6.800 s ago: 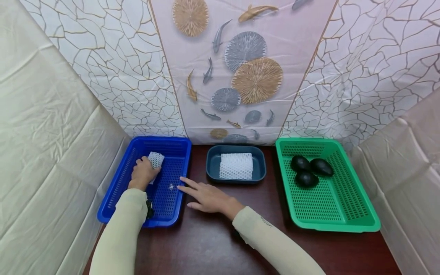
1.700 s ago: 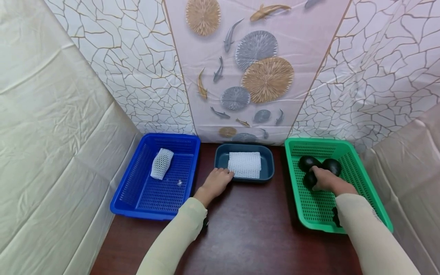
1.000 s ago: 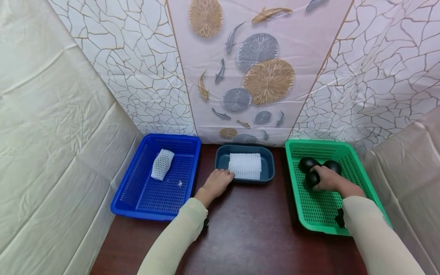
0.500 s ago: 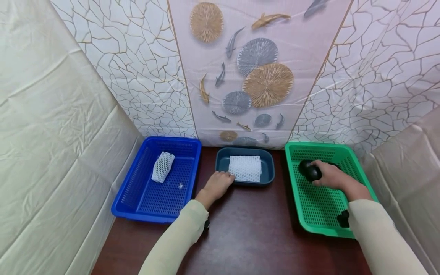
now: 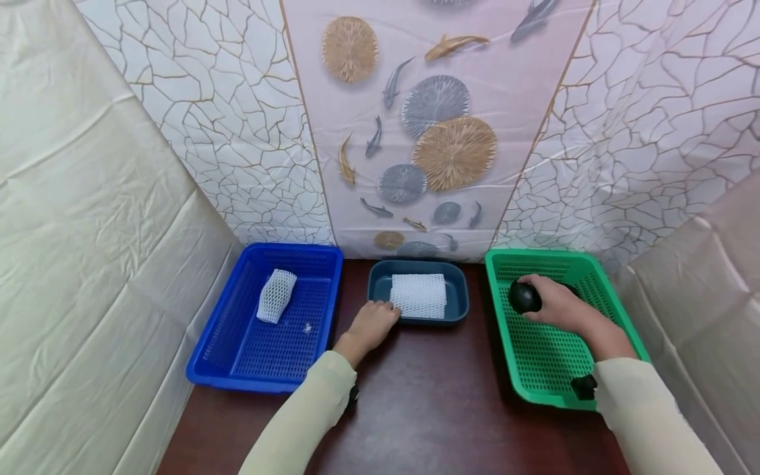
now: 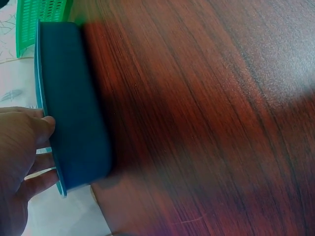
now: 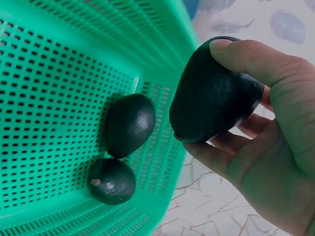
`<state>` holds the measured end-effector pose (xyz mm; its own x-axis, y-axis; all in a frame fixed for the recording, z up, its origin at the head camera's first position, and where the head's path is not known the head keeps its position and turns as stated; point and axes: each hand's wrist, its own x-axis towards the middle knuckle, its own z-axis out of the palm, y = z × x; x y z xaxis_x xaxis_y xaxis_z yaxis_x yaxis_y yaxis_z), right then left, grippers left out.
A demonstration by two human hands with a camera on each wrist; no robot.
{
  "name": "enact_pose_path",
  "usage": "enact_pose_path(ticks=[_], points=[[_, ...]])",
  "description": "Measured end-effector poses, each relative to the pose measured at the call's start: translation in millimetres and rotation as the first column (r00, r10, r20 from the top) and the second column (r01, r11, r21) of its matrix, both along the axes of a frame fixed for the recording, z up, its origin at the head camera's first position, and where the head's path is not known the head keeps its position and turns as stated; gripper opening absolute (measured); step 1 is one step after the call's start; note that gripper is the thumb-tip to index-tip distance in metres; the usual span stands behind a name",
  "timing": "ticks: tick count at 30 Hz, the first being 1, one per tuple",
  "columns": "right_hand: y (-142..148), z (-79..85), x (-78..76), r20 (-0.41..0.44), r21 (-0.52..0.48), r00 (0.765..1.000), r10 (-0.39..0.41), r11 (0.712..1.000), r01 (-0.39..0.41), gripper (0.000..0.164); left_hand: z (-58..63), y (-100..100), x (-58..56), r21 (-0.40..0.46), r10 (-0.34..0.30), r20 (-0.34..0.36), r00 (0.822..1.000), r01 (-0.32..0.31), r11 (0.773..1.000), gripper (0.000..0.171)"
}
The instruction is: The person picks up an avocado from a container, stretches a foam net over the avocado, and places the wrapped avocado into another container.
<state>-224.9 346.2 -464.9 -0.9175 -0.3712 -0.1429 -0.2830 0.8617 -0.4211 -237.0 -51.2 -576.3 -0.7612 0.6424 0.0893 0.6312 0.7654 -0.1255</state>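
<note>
My right hand [image 5: 558, 305] grips a dark avocado [image 5: 525, 297] above the green basket [image 5: 522, 389]. In the right wrist view, the thumb and fingers curl round the avocado's sides, and two more avocados [image 7: 130, 125] lie on the basket floor. The head view mostly hides those two behind the hand. My left hand [image 5: 369, 324] pinches the near left rim of the dark teal tray [image 5: 458, 297], thumb outside and fingers over the edge, as the left wrist view shows. Flat white foam net sleeves [image 5: 418, 295] lie in the tray, by the fingertips.
A blue basket [image 5: 237, 381] stands on the left, holding a bulging foam net sleeve [image 5: 276, 295] and a small white scrap [image 5: 307, 327]. The brown table [image 5: 415, 396] carries both baskets and the tray. Fabric walls [image 5: 136, 218] close in the back and sides.
My left hand has gone from the sleeve in the blue basket to the tray. The right hand has reached into the green basket, taken an avocado and raised it slightly leftward.
</note>
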Motion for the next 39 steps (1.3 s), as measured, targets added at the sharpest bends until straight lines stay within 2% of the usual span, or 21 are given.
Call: enact_pose_path(ticks=[7,15,19,26,31,39], points=[[-19.9,10.8,11.9,-0.051,-0.020,0.998,0.021,1.000,-0.022,0.069,-5.4,-1.8,-1.7,0.008,0.005,0.005,1.000,-0.005,1.000,0.020],[-47.2,23.6,25.7,-0.074,-0.035,0.996,0.044,0.998,-0.046,0.072,-2.9,-0.9,-0.2,0.004,0.011,0.005,1.000,-0.011,1.000,0.021],[-63.1,24.8,32.3,-0.076,-0.033,0.996,0.053,0.998,-0.056,0.072,-2.8,0.0,-0.7,0.009,0.006,0.004,1.000,-0.006,1.000,0.021],[-91.8,19.7,43.3,-0.130,-0.077,0.988,0.084,0.993,-0.094,0.069,-4.6,0.3,-2.7,0.027,-0.005,-0.012,1.000,0.005,1.000,0.020],[-108.6,14.0,52.1,-0.124,-0.098,0.988,0.093,0.990,-0.105,0.070,-4.6,-0.1,-3.6,0.028,-0.014,-0.019,1.000,0.015,0.999,0.020],[-129.1,-4.9,61.6,-0.140,-0.118,0.985,0.096,0.987,-0.113,0.071,-0.8,-0.5,-3.6,0.012,-0.012,-0.003,1.000,0.012,1.000,0.023]])
